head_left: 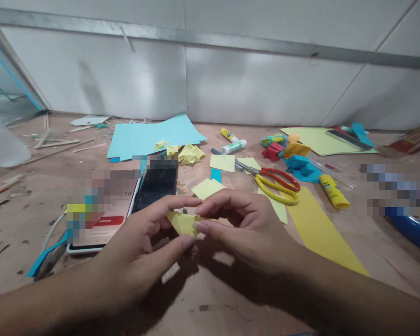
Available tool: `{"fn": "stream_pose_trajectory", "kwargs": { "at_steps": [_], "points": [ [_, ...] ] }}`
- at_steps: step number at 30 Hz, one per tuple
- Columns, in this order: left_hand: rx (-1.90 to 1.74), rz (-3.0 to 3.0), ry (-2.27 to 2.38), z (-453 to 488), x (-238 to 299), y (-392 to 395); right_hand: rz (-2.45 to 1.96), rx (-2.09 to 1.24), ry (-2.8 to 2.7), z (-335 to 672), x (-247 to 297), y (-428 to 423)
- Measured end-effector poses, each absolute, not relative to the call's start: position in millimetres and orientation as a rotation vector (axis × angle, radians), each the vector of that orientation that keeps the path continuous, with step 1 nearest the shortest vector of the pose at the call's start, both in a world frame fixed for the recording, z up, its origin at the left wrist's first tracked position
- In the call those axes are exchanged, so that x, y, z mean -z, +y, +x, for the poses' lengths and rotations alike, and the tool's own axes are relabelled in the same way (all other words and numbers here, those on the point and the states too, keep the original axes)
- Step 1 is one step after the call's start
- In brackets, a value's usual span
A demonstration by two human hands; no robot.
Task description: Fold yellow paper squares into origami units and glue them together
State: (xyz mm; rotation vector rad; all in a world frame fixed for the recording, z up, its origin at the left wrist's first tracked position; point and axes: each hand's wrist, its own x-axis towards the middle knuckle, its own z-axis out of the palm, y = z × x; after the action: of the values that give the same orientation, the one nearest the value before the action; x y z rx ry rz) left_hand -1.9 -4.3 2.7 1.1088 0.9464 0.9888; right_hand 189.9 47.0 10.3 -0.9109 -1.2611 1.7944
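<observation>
A small folded piece of yellow paper is held between my two hands, just above the table. My left hand pinches its left and lower side with the thumb in front. On the other side, my right hand grips the right end between thumb and fingers. Part of the paper is hidden behind the fingertips. Just beyond the hands lie square yellow sheets and a creased yellow paper. Folded yellow paper pieces sit farther back.
Scissors with red and yellow handles lie right of centre, near glue sticks and a yellow strip. Two phones are at the left. Blue sheets lie at the back, below a white wall.
</observation>
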Motion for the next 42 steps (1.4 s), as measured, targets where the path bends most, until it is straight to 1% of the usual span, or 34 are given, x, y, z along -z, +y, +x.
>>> {"fn": "stream_pose_trajectory", "kwargs": {
  "at_steps": [3, 5, 7, 10, 12, 14, 18, 20, 22, 30, 34, 39, 42],
  "points": [
    [-1.011, 1.093, 0.99, -0.4, -3.8, -1.9, -0.873, -1.675, -1.318, 193.3, -14.4, 57.6],
    [-1.02, 1.071, 1.013, -0.2, -5.6, 0.2, -0.832, -1.657, -1.336, 195.2, -15.5, 62.2],
    [-1.035, 1.065, 1.047, -0.8, -6.6, 1.5, -0.821, -1.711, -1.311, 195.1, -14.9, 61.8],
    [-1.032, 1.102, 1.108, -1.8, -6.7, 1.2, -0.927, -1.866, -1.203, 192.1, -12.5, 53.5],
    [-1.036, 1.111, 1.117, -1.6, -7.2, -0.1, -0.99, -1.835, -1.228, 190.9, -11.2, 48.6],
    [-1.092, 1.049, 1.07, -0.7, -8.8, -1.2, -0.964, -1.604, -1.422, 192.6, -10.3, 47.9],
    [-1.23, 0.84, 0.843, -0.7, -11.6, 1.1, -0.684, -0.949, -1.834, 201.7, -9.1, 57.2],
    [-1.203, 0.825, 0.885, -2.1, -11.0, 4.1, -0.534, -0.768, -1.956, 205.6, -8.0, 62.6],
    [-1.169, 0.849, 1.005, -3.5, -9.3, 7.0, -0.45, -0.698, -2.036, 208.0, -6.7, 66.4],
    [-1.163, 0.837, 1.132, -4.7, -4.9, 14.7, -0.622, -0.677, -2.378, 208.5, -13.3, 67.6],
    [-1.138, 0.846, 1.108, -2.3, -6.4, 13.9, -0.594, -0.666, -2.359, 203.9, -15.9, 65.1],
    [-1.12, 0.712, 1.083, 5.5, -6.4, 4.7, -0.735, -0.838, -2.202, 199.7, -8.5, 62.7],
    [-1.057, 0.818, 1.039, 8.4, -5.7, 1.2, -0.855, -1.044, -2.046, 196.0, -6.2, 59.9]
  ]
}}
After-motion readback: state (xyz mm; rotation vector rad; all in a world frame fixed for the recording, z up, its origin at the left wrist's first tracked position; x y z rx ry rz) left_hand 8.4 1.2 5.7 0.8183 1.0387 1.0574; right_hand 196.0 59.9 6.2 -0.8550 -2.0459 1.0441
